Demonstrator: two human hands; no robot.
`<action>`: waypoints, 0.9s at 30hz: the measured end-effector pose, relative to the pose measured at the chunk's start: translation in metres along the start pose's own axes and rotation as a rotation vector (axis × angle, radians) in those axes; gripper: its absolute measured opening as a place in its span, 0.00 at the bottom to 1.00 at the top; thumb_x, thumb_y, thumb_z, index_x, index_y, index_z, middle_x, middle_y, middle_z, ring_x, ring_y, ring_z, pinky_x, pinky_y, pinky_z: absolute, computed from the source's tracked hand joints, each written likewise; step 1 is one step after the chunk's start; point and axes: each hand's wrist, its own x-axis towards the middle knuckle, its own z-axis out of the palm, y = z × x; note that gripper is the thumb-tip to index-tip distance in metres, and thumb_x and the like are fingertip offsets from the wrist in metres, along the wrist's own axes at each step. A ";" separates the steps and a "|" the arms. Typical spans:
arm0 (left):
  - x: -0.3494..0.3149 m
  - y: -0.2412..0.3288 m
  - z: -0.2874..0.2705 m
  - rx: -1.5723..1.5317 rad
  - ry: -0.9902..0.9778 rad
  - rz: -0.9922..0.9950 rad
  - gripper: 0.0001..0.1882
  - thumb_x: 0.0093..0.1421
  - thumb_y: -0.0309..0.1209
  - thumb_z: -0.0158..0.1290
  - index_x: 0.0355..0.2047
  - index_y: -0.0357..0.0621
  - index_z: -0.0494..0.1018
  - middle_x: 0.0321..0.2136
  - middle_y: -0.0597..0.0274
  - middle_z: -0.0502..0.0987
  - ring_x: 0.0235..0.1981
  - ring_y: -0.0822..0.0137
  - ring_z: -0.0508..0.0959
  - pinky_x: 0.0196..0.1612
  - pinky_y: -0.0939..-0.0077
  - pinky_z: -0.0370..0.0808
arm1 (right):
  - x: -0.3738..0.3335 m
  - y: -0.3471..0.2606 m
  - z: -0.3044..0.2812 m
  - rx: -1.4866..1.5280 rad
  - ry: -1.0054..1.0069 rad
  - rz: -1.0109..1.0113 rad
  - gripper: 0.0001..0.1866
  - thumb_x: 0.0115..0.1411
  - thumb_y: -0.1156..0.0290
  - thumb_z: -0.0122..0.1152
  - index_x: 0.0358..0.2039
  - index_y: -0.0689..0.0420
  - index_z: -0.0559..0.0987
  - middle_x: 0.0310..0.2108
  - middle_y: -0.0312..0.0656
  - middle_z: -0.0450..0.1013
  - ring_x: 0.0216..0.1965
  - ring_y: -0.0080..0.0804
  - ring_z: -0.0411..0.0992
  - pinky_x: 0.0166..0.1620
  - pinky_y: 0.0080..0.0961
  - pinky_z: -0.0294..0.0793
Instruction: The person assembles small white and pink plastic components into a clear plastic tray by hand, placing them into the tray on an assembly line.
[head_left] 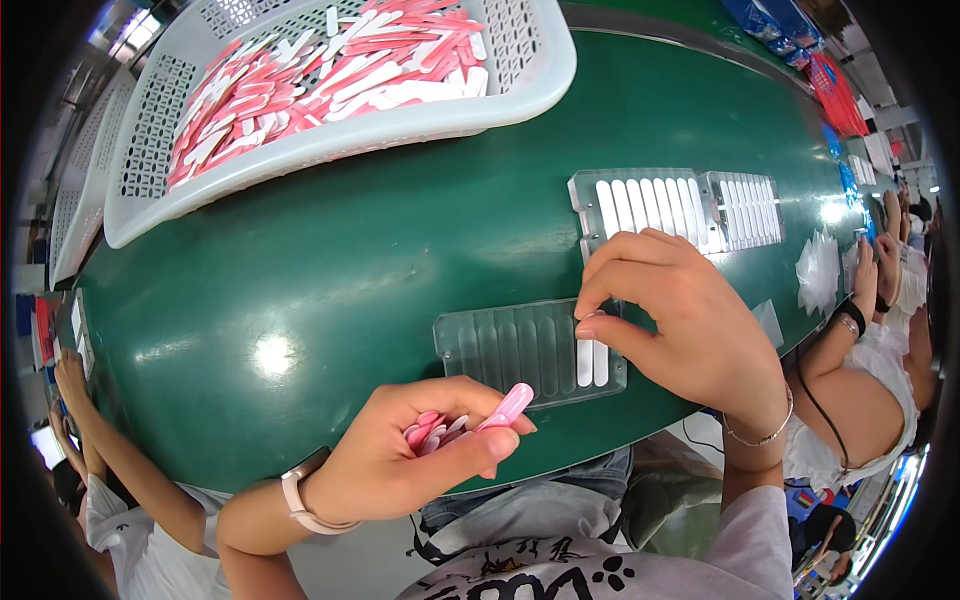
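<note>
Left hand (400,460), closest to me, is clenched around a bundle of pink strips (470,425), one poking out past my thumb. Right hand (680,320) has fingertips pinched on what looks like a white strip (592,360), seated in the clear slotted tray (520,350) on the green table (330,260). Filled trays (690,205) lie beyond; white basket (540,80) holds more strips.

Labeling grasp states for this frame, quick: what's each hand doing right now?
Left hand: closed, holding a bunch of pink and white strips.
Right hand: fingertips pinched on a white strip in the clear slotted tray.
</note>
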 end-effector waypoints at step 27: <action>-0.002 0.003 -0.015 -0.211 0.095 -0.145 0.13 0.55 0.30 0.47 0.37 0.32 0.72 0.24 0.60 0.71 0.16 0.77 0.64 0.15 0.85 0.61 | -0.061 -0.043 0.059 -0.486 0.341 -0.041 0.19 0.42 0.60 0.67 0.33 0.57 0.79 0.49 0.41 0.70 0.43 0.35 0.62 0.41 0.35 0.52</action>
